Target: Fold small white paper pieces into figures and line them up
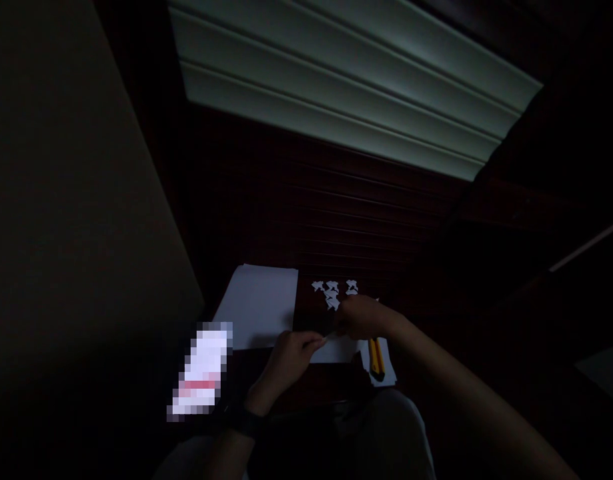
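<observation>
A small white piece of paper (329, 336) spans the gap between my two hands over the dark table. My left hand (292, 355) pinches its near end between thumb and fingertips. At the other end, my right hand (360, 317) is closed on it, its fingertips partly hidden in shadow. Under the hands lies a white sheet (336, 352). Just beyond my right hand several small folded paper pieces (331, 293) are grouped on the table. A yellow-and-black utility knife (376, 360) rests on more white paper (390, 370), below my right wrist.
A large white sheet of paper (261, 300) lies on the left of the table. Nearer me, a bright pixelated screen-like patch (201, 370) stands out. Dark slatted panelling (336, 207) rises behind the table, with a pale wall (86, 200) at left. The scene is very dim.
</observation>
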Demonstrator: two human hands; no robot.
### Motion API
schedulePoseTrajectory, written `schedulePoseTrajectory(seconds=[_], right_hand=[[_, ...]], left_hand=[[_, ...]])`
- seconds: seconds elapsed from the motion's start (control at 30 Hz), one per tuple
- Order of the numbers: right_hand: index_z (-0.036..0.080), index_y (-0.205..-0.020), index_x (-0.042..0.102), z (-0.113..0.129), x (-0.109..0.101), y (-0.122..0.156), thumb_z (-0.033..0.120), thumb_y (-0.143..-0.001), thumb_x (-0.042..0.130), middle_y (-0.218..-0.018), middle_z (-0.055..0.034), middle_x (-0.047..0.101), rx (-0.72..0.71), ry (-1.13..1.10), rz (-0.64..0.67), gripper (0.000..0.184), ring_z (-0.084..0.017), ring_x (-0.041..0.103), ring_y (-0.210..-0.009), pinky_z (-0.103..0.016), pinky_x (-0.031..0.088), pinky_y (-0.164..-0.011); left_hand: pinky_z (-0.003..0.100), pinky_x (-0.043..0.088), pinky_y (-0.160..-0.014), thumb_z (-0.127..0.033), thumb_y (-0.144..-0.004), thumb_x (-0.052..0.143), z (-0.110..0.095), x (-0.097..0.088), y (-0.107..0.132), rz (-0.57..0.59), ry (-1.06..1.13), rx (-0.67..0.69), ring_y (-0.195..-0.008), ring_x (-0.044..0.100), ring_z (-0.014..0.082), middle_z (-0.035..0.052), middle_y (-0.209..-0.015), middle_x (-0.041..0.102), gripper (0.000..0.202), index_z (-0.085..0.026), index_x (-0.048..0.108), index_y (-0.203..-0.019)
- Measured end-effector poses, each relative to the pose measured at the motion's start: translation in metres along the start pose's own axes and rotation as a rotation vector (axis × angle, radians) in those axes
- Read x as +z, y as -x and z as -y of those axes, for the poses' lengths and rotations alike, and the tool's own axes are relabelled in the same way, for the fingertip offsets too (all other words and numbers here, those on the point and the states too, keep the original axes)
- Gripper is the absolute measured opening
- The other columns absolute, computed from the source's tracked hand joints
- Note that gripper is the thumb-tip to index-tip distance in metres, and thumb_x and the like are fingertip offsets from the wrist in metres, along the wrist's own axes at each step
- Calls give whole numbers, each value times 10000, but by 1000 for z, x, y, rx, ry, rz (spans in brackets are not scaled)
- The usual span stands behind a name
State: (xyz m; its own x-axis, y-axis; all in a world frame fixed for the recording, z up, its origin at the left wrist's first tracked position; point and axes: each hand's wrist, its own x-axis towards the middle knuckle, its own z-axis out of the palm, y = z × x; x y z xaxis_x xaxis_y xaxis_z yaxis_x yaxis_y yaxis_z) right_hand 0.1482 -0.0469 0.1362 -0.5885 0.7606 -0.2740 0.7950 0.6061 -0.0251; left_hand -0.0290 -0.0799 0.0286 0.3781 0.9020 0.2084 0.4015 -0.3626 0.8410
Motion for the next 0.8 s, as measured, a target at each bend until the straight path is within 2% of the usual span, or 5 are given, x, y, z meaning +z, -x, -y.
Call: schedulePoseTrajectory(seconds=[0.13,0.33,0.6,0.7,0.8], right_hand=[[242,-872,720,6,0,-3,164,-725,537,-824,-34,719,-106,-4,-23,247,-173,625,-760,-217,362,-601],[185,-770,700,3,-9,2,136,-711,517,-738,-52,701,-122,69,-10,198,-161,613,-672,-219,316,-535],[156,-700,692,-47,-26,36,155,-714,519,-681,-77,683,118,63,-76,174,-156,600,-620,-224,320,-530],[163,-727,702,-74,-21,48,220,-740,546,-721,-71,695,229,-143,-197,167,-169,613,-657,-230,373,-580],[166,-827,697,-86,5,48,281,-775,542,-823,-79,699,388,-541,-453,200,-210,630,-753,-283,435,-658]], left_hand=[[220,348,-537,-292,-823,489,1,-1,0,-35,-20,11,-602,584,148,-3,-638,669,263,-178,711,-738],[223,396,-606,-278,-834,487,5,-8,0,-76,-18,15,-666,616,152,6,-740,704,239,-207,714,-811],[261,447,-708,-315,-841,481,15,-29,2,-124,-68,-6,-760,658,189,26,-836,731,262,-230,729,-845],[271,459,-752,-340,-837,487,17,-34,1,-166,-22,-41,-827,660,203,26,-900,729,262,-232,721,-887],[282,471,-790,-353,-817,513,18,-38,-2,-240,64,-95,-894,653,217,24,-946,724,256,-221,713,-908]])
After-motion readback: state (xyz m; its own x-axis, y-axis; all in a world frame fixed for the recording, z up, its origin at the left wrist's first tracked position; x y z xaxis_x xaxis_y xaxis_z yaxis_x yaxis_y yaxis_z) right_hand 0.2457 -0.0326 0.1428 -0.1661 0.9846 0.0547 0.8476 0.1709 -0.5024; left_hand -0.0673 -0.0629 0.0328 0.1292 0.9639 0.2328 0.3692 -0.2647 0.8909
